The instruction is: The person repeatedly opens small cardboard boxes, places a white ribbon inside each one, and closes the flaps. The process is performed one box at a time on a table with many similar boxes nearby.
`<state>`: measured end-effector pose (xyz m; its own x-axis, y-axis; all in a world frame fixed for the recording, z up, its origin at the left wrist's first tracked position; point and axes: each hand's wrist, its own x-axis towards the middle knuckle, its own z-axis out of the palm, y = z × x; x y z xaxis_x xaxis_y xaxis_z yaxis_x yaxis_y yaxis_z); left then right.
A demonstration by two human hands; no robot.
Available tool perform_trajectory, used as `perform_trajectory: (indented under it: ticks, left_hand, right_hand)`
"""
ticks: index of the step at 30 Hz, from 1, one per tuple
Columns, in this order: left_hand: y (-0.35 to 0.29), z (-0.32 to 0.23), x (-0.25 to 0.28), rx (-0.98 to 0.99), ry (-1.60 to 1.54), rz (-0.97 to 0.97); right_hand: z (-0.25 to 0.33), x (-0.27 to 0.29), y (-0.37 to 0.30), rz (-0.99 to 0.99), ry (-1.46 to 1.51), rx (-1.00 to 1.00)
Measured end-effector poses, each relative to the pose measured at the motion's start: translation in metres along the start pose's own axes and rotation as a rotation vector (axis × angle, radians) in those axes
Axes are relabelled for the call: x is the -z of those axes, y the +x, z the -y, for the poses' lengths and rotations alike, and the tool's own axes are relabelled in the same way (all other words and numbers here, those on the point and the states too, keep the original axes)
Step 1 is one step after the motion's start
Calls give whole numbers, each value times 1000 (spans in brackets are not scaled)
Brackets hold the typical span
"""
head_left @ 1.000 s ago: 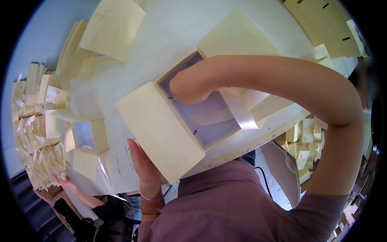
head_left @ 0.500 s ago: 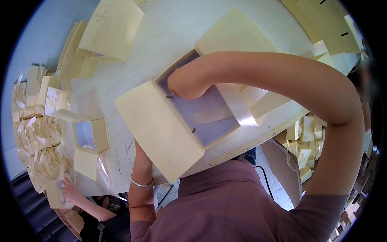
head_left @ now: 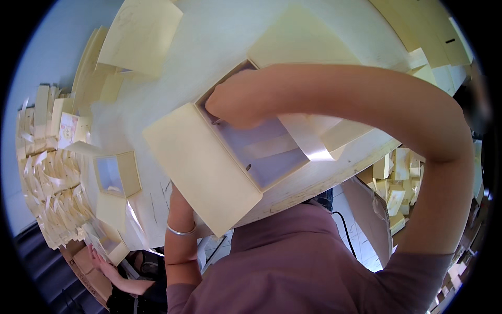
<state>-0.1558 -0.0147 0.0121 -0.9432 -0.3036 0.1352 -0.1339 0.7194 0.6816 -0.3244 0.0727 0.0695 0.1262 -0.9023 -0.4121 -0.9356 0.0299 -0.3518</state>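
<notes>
A cream lidded box with a pale lilac lining lies open and slanted in front of me. Its lid panel folds out to the left. Inside the box, against the far left wall, my right hand is curled closed; its fingertips are hidden, and so is anything in them. A wide white satin ribbon runs across the bottom and over the right-hand wall. My left forearm, with a silver bangle, reaches under the lid panel, which covers the left hand. A small dark slot shows in the lining.
A smaller open box stands left on the white table. Piles of ribboned boxes fill the far left, where another person's hand touches a box. Cream panels lie behind. A carton with cream boxes is at right.
My right hand has shifted slightly left along the box wall. The box has moved slightly left. At the lower left, the other person's box has turned and the hand has moved down.
</notes>
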Motion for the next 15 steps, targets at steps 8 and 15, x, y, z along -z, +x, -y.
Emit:
perform_trajectory:
  ticks: [8,15]
  left_hand:
    - [-21,16,49,541,-846,-271]
    - [-36,21,28,160,-1192,-215]
  right_hand:
    - [26,-40,-52,-289,-547,334]
    - [20,-42,-37,-139,-687,313]
